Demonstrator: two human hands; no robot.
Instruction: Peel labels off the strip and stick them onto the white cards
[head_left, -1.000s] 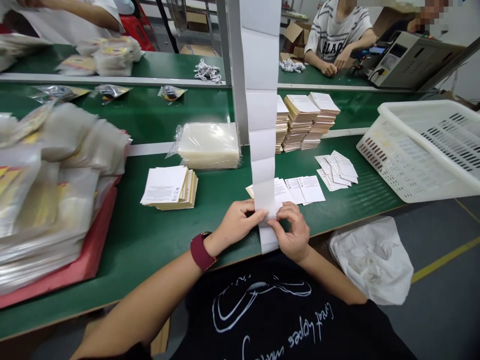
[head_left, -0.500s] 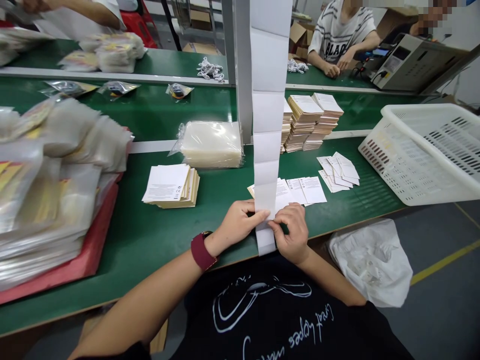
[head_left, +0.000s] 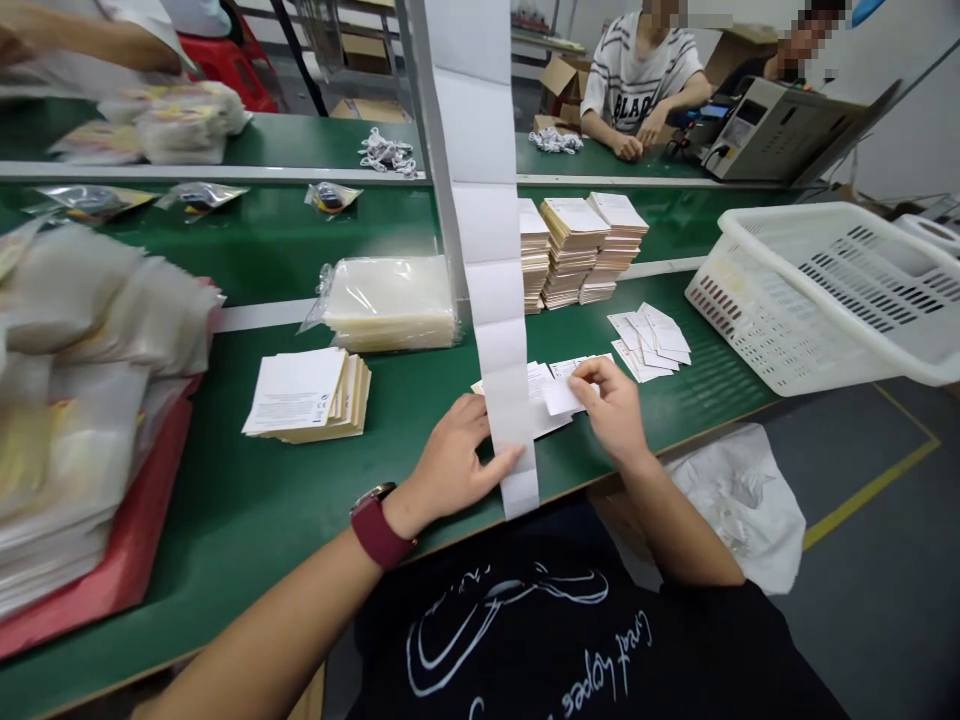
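A long strip of blank white labels [head_left: 480,255] runs down in front of me to the table's near edge. My left hand [head_left: 454,460] holds its lower part, thumb across the front and fingers partly hidden behind. Between thumb and forefinger, my right hand [head_left: 616,412] pinches a small white label [head_left: 559,396], apart from the strip. Beneath that label lie printed white cards [head_left: 551,424], partly covered by the strip and the hand. A stack of cards [head_left: 294,392] stands left of my left hand. More cards are fanned out [head_left: 651,338] beyond my right hand.
Tall card stacks [head_left: 576,250] and a pack of clear bags [head_left: 390,300] stand farther back. A white basket [head_left: 814,300] is at right, filled plastic bags [head_left: 82,400] on a red tray [head_left: 142,560] at left. A metal post [head_left: 426,130] rises behind the strip. Co-workers sit opposite.
My right hand has left the strip and moved right and up over the cards, now with a separate label. My left hand stays on the strip. The view has shifted slightly.
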